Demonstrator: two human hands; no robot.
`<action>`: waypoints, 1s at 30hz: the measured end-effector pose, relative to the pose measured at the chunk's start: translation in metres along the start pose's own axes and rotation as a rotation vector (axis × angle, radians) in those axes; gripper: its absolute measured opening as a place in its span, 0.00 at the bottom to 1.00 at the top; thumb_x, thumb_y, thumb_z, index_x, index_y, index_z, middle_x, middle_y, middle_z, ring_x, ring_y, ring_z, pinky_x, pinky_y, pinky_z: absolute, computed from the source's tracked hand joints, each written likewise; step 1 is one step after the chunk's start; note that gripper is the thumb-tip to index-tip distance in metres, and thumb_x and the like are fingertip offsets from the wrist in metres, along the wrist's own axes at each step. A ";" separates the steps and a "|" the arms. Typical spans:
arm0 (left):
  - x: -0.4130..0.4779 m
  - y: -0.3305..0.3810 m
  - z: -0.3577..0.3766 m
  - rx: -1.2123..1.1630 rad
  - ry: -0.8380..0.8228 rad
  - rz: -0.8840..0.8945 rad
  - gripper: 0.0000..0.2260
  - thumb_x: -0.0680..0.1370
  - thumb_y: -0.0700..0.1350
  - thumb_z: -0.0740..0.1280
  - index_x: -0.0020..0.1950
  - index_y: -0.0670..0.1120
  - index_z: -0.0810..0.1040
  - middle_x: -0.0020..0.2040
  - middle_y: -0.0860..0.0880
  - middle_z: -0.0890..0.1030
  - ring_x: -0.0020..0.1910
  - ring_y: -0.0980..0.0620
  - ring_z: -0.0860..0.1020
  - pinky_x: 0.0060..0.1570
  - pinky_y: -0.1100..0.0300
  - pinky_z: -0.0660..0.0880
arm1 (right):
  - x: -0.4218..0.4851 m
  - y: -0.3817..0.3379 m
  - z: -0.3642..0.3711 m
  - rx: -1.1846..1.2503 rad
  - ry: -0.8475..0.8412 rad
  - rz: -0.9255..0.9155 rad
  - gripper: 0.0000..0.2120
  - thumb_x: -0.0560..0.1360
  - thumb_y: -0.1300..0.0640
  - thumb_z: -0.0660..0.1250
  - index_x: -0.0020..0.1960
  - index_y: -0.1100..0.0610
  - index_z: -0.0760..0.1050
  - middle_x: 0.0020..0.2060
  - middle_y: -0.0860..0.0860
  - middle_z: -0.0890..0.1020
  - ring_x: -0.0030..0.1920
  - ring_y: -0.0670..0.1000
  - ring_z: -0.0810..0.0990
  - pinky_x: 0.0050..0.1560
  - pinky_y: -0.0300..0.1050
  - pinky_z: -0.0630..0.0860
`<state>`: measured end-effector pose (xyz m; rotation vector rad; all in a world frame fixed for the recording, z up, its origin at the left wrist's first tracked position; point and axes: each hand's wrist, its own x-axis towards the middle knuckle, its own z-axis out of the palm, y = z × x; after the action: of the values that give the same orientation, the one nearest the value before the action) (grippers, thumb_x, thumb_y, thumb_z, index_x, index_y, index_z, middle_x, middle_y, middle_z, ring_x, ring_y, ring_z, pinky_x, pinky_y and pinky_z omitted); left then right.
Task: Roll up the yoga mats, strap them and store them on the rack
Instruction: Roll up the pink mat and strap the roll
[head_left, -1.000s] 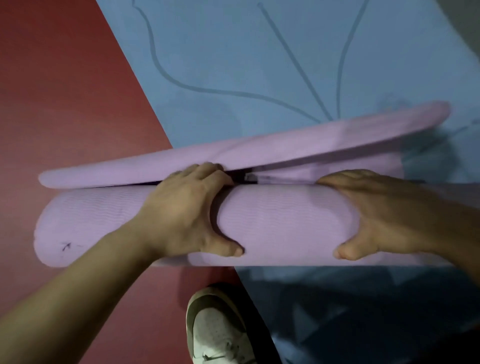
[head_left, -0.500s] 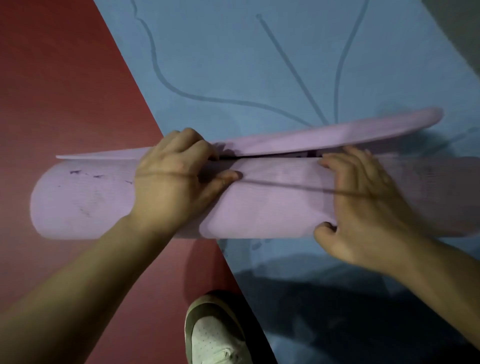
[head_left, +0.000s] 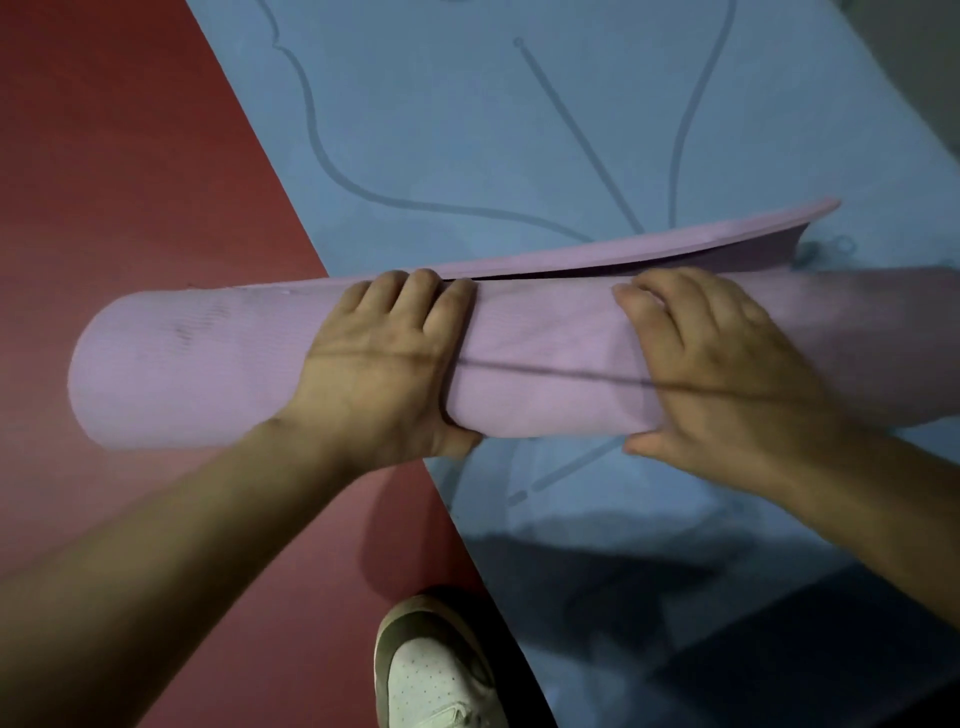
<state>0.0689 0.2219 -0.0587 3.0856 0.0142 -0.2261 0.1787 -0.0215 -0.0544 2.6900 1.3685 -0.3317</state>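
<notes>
Head camera is looking straight down on a lilac foam yoga mat (head_left: 545, 332), wound into a thick roll and lying crosswise. Its left end is resting over the red floor (head_left: 130, 208), and the rest is lying over a flat blue yoga mat (head_left: 467, 130) marked with grey line drawings. The roll's right end is running out of the picture. The loose flap (head_left: 675, 241) of the lilac mat is standing off the far side of the roll, closing against it toward the left and gaping toward the right.

The left hand (head_left: 384, 364) is gripping the roll near its middle. Its fingers (head_left: 415, 296) are curling close together over the top, as far as the seam where the flap is meeting the roll, and its thumb is hooking under the near side. The right hand (head_left: 711, 358) is gripping the same way further right, fingers bent over the top and thumb pressing the near lower edge. Bare mat is showing between the two hands.

A thin dark line (head_left: 545, 370) is crossing the roll and the backs of both hands; I cannot tell whether it is a cord or a shadow. A white perforated shoe (head_left: 431, 686) is standing at the bottom edge, where the red floor is meeting the blue mat.
</notes>
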 end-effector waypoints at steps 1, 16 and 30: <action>0.004 -0.003 -0.003 -0.003 -0.031 -0.002 0.50 0.57 0.72 0.66 0.69 0.41 0.71 0.56 0.42 0.76 0.51 0.39 0.75 0.53 0.46 0.73 | 0.007 0.003 -0.002 -0.011 0.009 -0.016 0.55 0.49 0.40 0.79 0.69 0.65 0.66 0.63 0.63 0.71 0.60 0.66 0.72 0.64 0.61 0.70; -0.056 0.008 -0.008 -0.604 -0.422 -0.079 0.42 0.59 0.75 0.67 0.72 0.68 0.61 0.62 0.61 0.64 0.64 0.56 0.65 0.66 0.53 0.68 | -0.037 0.013 0.003 0.350 -0.152 0.044 0.49 0.47 0.21 0.63 0.64 0.41 0.70 0.53 0.39 0.66 0.57 0.45 0.66 0.58 0.40 0.61; 0.035 0.040 -0.011 -0.453 -0.402 -0.007 0.45 0.55 0.78 0.66 0.68 0.63 0.65 0.55 0.61 0.71 0.57 0.55 0.74 0.58 0.56 0.71 | -0.089 -0.026 0.050 1.772 0.526 1.648 0.05 0.79 0.62 0.60 0.47 0.55 0.73 0.40 0.51 0.78 0.42 0.50 0.78 0.43 0.47 0.78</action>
<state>0.1055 0.1824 -0.0513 2.5424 0.0535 -0.7263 0.0993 -0.0857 -0.0818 3.4997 -2.6287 -0.7192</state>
